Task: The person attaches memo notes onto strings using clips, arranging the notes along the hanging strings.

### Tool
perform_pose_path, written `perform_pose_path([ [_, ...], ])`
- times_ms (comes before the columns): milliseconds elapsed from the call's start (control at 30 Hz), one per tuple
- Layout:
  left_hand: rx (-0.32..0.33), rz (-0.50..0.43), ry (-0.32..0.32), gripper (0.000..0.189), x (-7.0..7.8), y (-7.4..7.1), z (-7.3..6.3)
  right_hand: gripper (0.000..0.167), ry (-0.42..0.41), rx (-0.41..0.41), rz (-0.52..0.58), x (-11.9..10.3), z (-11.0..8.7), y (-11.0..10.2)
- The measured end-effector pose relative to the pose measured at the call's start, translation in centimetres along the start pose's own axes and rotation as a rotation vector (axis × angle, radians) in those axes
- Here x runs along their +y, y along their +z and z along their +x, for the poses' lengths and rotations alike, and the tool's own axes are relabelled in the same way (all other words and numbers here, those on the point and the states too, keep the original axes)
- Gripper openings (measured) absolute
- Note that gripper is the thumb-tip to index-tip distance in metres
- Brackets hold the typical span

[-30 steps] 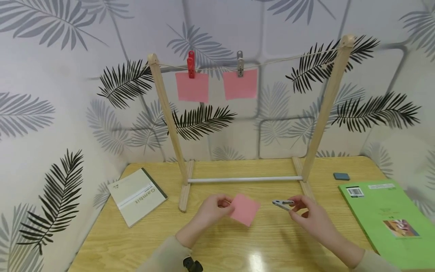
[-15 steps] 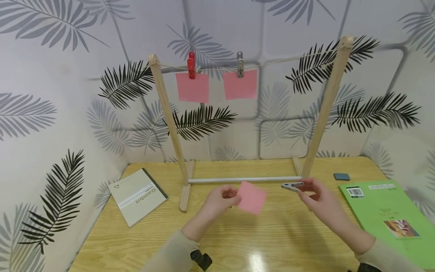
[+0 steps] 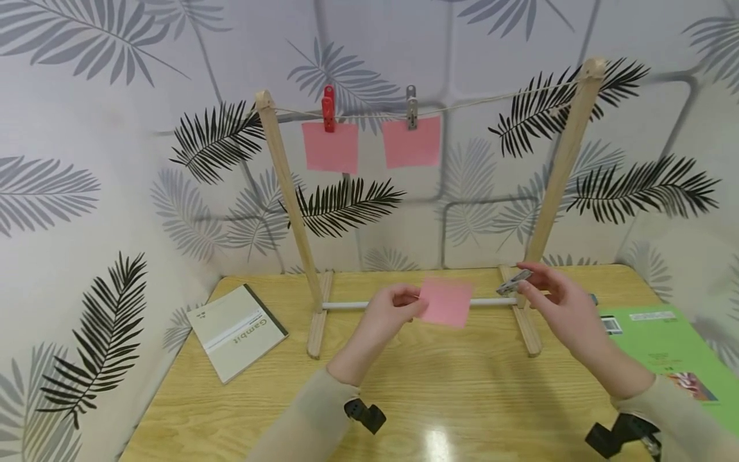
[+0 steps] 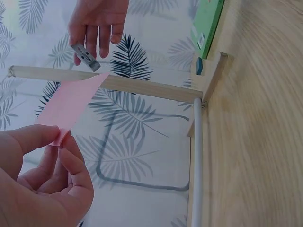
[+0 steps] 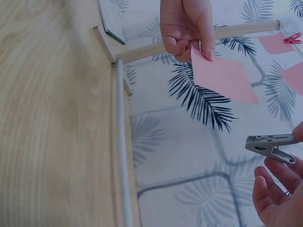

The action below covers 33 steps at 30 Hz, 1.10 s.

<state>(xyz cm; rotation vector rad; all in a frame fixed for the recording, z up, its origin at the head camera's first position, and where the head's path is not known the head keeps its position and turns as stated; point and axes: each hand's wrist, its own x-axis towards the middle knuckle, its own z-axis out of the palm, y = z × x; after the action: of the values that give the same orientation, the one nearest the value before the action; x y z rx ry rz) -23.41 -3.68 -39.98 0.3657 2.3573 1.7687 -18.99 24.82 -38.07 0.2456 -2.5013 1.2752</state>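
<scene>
My left hand [image 3: 392, 309] pinches one corner of a pink square sheet of paper [image 3: 446, 301] between thumb and fingers, held up in front of the white crossbar. To its right, my right hand [image 3: 557, 301] holds a grey clothespin [image 5: 270, 145] by its handle ends, its nose pointing left toward the paper. A stretch apart, the clothespin and paper do not overlap in the head view. Above, a red clothespin [image 3: 328, 109] and another grey clothespin [image 3: 412, 108] fix two pink sheets, a left one [image 3: 331, 147] and a right one [image 3: 412, 142], to a string [image 3: 485, 101].
The string spans a wooden frame with a left post [image 3: 291, 199] and a right post [image 3: 562, 160], joined low by a white rod [image 3: 346, 305]. A notebook [image 3: 238, 333] lies left. A green book [image 3: 664, 346] lies right, partly behind my right forearm.
Both hands have risen and moved forward, away from the table front. The pink sheet shifted up and right; the grey clothespin in my right hand went up and right, tilting.
</scene>
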Motion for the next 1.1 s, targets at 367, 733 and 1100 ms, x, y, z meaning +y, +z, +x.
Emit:
perform_pose_path([
  [367, 0.017, -0.102, 0.038, 0.024, 2.9, 0.8, 1.3, 0.045, -0.020, 0.053, 0.066, -1.1, 2.1, -2.1],
  [733, 0.026, -0.142, 0.068, 0.030, 6.1, -0.8, 2.7, 0.035, -0.013, 0.110, 0.150, -3.4, 4.1, -3.9],
  [1100, 0.060, -0.129, 0.144, 0.026, 11.3, -1.5, 4.1, 0.039, -0.101, 0.217, 0.154, -7.4, 7.4, -6.8],
])
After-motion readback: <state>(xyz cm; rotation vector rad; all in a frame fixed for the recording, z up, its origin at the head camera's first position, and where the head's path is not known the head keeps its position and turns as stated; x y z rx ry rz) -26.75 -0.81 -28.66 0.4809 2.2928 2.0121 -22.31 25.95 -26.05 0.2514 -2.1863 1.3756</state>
